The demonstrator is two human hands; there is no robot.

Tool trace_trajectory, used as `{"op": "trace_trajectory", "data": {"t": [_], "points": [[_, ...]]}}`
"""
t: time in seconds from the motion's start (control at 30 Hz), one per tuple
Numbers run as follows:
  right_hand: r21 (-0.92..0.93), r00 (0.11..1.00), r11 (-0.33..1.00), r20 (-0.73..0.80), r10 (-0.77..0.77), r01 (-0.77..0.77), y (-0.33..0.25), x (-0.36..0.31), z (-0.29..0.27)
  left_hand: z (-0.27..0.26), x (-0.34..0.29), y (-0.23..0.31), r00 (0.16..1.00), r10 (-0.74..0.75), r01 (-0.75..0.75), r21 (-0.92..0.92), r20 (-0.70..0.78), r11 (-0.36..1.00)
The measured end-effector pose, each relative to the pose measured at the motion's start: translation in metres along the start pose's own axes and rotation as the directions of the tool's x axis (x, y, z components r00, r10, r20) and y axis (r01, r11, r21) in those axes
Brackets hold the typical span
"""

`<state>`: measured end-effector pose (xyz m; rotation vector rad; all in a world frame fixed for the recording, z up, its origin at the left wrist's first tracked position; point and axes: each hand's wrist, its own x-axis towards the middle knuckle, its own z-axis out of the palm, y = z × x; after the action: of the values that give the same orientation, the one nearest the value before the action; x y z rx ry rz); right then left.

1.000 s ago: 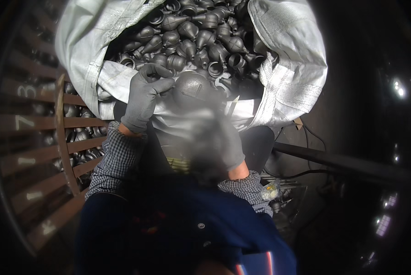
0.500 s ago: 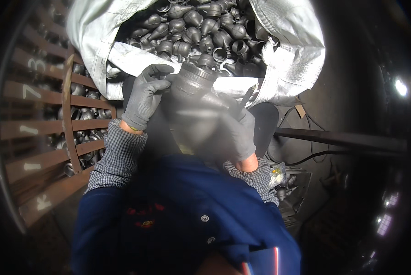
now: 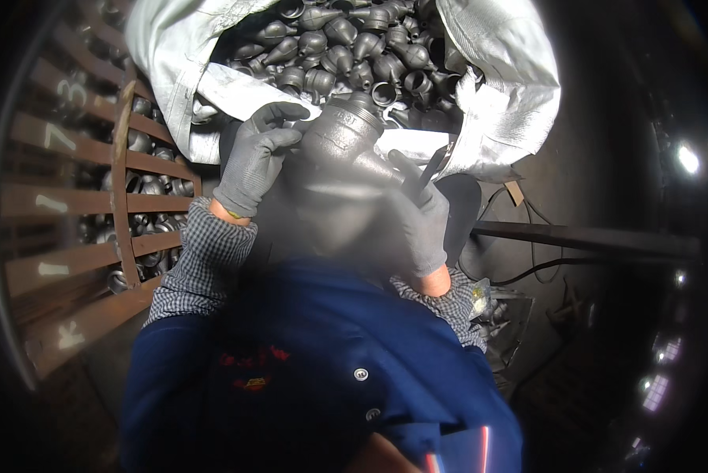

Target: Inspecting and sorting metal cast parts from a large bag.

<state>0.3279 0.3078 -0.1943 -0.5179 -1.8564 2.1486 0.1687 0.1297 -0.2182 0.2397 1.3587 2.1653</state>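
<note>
Pipe piece (image 3: pixel 339 138) looks hard and heavy from here, best held by its fat sides, left hand (image 3: pixel 253 162) half curled, hold unclear, right hand (image 3: pixel 423 219) closed round a dark stick (image 3: pixel 434 162).

- Brightest, nearly washed out: the white bag (image 3: pixel 504 94) beyond the left hand (image 3: pixel 251 162) and right hand (image 3: pixel 421 225).
- Dull shine on the metal part (image 3: pixel 342 138) between the hands; its lower side dissolves into grey haze.
- The right hand's inner edge is smeared; the left hand looks fairly sharp.
- Below the hands, the blue jacket (image 3: pixel 314 315) sinks partly into shadow.
- Far left of the hands, the rack (image 3: pixel 120 205) bends and softens.
- Far right, near-black with a glaring white spot (image 3: pixel 687 160) and purplish glints (image 3: pixel 655 392).
</note>
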Motion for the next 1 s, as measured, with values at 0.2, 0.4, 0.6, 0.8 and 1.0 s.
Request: {"op": "trace_trajectory", "data": {"t": [0.2,0.4,0.6,0.8,1.0], "points": [[0.114,0.997,0.991,-0.026,0.070,-0.066,0.002,0.000,0.001,0.004,0.001,-0.003,0.999,-0.040,0.038,-0.072,-0.024,0.997],[0.111,0.999,0.994,-0.036,0.028,-0.023,0.002,-0.002,0.000,0.005,0.002,-0.009,0.997,-0.070,0.067,-0.115,-0.026,0.991],[0.224,0.992,0.970,-0.068,0.109,-0.091,0.010,0.002,-0.006,0.008,0.003,-0.011,0.999,-0.019,0.029,-0.285,0.036,0.958],[0.165,0.978,0.976,-0.130,0.165,-0.143,0.023,0.002,-0.015,0.006,0.007,-0.017,0.998,-0.051,0.055,-0.138,0.036,0.989],[0.189,0.981,0.980,-0.166,0.096,-0.064,0.019,0.002,-0.010,-0.006,0.012,-0.026,0.984,-0.084,0.096,-0.072,0.157,0.993]]}}
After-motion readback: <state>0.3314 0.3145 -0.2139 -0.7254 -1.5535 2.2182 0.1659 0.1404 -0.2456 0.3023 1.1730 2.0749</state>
